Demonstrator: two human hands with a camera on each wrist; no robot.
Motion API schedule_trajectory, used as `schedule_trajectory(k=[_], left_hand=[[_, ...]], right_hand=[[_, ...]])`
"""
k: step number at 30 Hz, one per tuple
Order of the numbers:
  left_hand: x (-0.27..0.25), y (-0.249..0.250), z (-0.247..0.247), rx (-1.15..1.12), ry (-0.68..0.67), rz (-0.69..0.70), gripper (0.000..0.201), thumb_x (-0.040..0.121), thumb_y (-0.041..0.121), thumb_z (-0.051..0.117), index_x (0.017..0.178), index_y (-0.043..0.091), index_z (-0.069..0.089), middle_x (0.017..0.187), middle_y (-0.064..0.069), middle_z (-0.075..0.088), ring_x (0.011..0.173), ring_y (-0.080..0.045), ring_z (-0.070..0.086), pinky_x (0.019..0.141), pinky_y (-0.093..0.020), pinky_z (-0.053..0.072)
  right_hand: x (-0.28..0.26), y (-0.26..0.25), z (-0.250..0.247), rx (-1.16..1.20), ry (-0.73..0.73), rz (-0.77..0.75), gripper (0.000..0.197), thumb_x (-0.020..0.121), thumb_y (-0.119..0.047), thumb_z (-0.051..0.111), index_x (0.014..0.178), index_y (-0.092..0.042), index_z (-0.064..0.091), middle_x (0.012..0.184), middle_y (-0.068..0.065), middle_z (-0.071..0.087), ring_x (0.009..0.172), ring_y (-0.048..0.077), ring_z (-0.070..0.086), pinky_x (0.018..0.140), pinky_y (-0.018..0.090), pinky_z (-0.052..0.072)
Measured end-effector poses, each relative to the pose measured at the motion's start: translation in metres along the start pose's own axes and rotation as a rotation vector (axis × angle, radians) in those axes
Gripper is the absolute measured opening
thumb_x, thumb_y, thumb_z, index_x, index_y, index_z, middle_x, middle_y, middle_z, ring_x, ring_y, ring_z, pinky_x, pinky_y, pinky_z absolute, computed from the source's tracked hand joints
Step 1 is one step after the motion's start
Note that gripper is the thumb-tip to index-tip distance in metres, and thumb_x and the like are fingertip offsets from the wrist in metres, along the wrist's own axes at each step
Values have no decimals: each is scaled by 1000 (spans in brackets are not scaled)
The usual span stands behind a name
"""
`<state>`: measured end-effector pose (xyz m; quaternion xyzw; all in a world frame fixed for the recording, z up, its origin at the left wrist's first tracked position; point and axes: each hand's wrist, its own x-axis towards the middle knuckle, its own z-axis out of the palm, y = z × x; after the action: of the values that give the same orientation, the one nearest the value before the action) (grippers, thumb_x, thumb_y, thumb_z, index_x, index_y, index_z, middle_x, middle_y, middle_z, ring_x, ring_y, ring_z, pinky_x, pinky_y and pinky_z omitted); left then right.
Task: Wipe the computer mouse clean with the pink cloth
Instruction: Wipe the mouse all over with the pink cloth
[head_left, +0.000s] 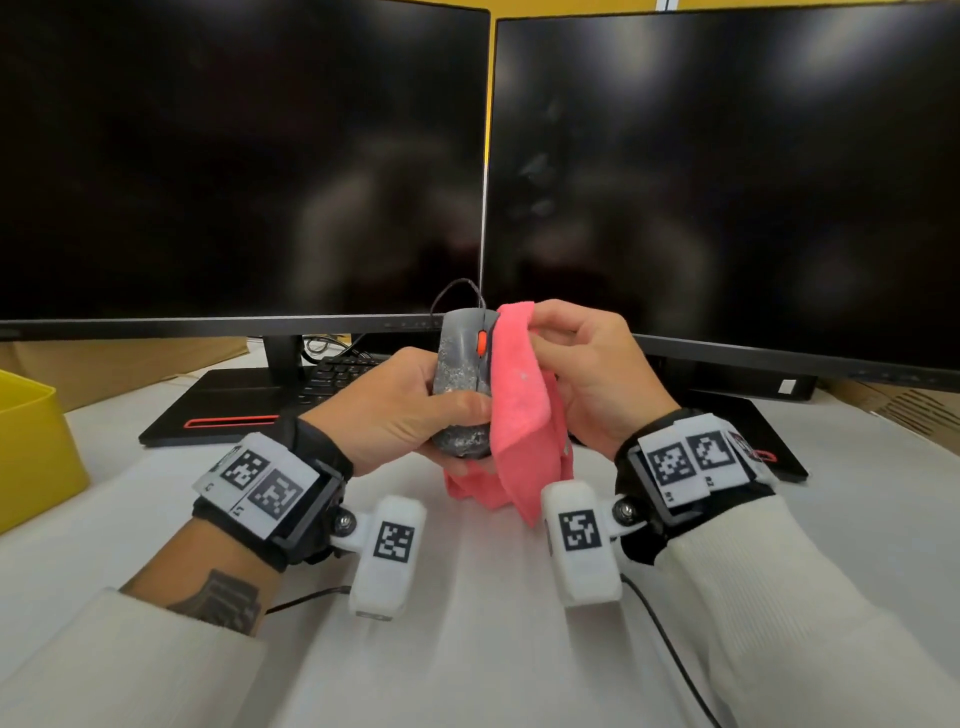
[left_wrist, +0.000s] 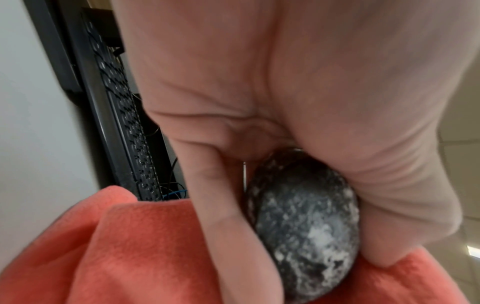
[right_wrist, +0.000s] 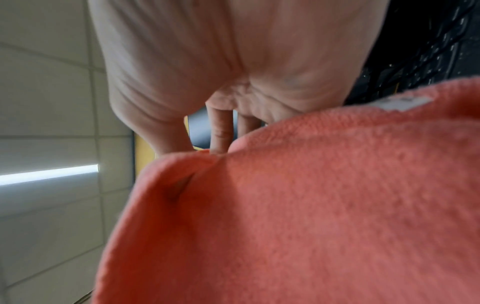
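Note:
A grey computer mouse (head_left: 460, 364) with an orange scroll wheel and white smears is lifted off the desk, nose pointing up. My left hand (head_left: 410, 410) grips it round the body, thumb across its top. In the left wrist view the mouse (left_wrist: 309, 222) shows white residue between my thumb and fingers (left_wrist: 228, 216). My right hand (head_left: 582, 364) pinches the pink cloth (head_left: 524, 405), which drapes over the mouse's right side and hangs below it. The pink cloth (right_wrist: 311, 205) fills the right wrist view; the mouse is hidden there.
Two dark monitors (head_left: 244, 156) stand side by side just behind my hands. A black keyboard (head_left: 337, 376) lies under the left monitor. A yellow bin (head_left: 31, 441) sits at the left edge of the white desk (head_left: 467, 623). The mouse cable (head_left: 457, 291) loops upward.

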<state>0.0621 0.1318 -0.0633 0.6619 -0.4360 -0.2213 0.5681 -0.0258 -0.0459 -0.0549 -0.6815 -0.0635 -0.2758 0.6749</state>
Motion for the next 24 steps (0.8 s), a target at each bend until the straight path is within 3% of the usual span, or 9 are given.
schedule_trajectory(k=[4, 8, 10, 12, 14, 17, 19, 21, 24], left_hand=[[0, 1, 0, 8, 12, 4, 38, 76, 30, 75, 101, 2, 75, 90, -21, 80, 76, -36, 77, 62, -40, 67], [0, -2, -2, 5, 28, -14, 23, 89, 16, 73, 106, -1, 74, 94, -25, 78, 83, -41, 78, 62, -41, 67], [1, -4, -4, 8, 42, -11, 16, 94, 9, 72, 105, -3, 73, 93, -24, 79, 79, -36, 79, 58, -37, 65], [2, -4, -4, -16, 52, 1, 24, 82, 18, 80, 97, 1, 74, 83, -16, 78, 71, -29, 77, 54, -33, 63], [1, -1, -3, -4, 39, 3, 39, 70, 30, 80, 95, 2, 74, 84, -19, 77, 73, -31, 77, 55, -34, 63], [0, 3, 0, -2, 19, 23, 38, 68, 32, 80, 95, 5, 75, 86, -16, 78, 76, -31, 78, 57, -37, 64], [-1, 4, -1, -56, 18, 23, 32, 71, 30, 80, 93, 8, 74, 84, -14, 79, 74, -30, 78, 55, -35, 64], [0, 4, -2, -112, 28, 3, 27, 83, 20, 79, 100, 1, 70, 84, -18, 79, 73, -31, 79, 54, -32, 64], [1, 4, -3, -177, 64, -20, 23, 96, 15, 67, 111, -3, 67, 87, -20, 79, 75, -31, 80, 57, -30, 65]], right_hand=[[2, 6, -1, -45, -48, 7, 10, 92, -1, 73, 102, 1, 72, 91, 13, 76, 81, 20, 73, 75, 33, 59], [0, 5, -6, -18, -131, 44, 28, 89, 14, 68, 117, 9, 66, 96, 14, 77, 83, 20, 75, 74, 30, 62], [0, 4, -8, 2, -133, 63, 31, 89, 21, 63, 118, 10, 65, 96, 14, 77, 80, 19, 76, 70, 28, 62], [2, 7, -10, -2, -73, 53, 26, 91, 23, 58, 114, 12, 66, 96, 19, 75, 81, 23, 73, 70, 27, 62], [2, 10, -8, -27, -34, 45, 27, 93, 23, 54, 115, 16, 67, 97, 23, 73, 83, 27, 72, 68, 27, 61], [1, 9, -4, 16, -64, 71, 32, 93, 22, 51, 120, 14, 67, 88, 13, 76, 76, 19, 74, 64, 25, 58], [1, 7, -4, 71, -56, 74, 32, 95, 18, 52, 121, 10, 68, 86, 9, 76, 76, 18, 73, 66, 27, 58], [2, 4, -6, 123, -24, 65, 26, 97, 13, 54, 114, 5, 71, 82, 6, 77, 74, 17, 73, 67, 28, 59], [0, 0, -11, 217, -30, 69, 18, 91, 5, 65, 107, 3, 73, 84, 11, 76, 75, 21, 73, 69, 33, 62]])
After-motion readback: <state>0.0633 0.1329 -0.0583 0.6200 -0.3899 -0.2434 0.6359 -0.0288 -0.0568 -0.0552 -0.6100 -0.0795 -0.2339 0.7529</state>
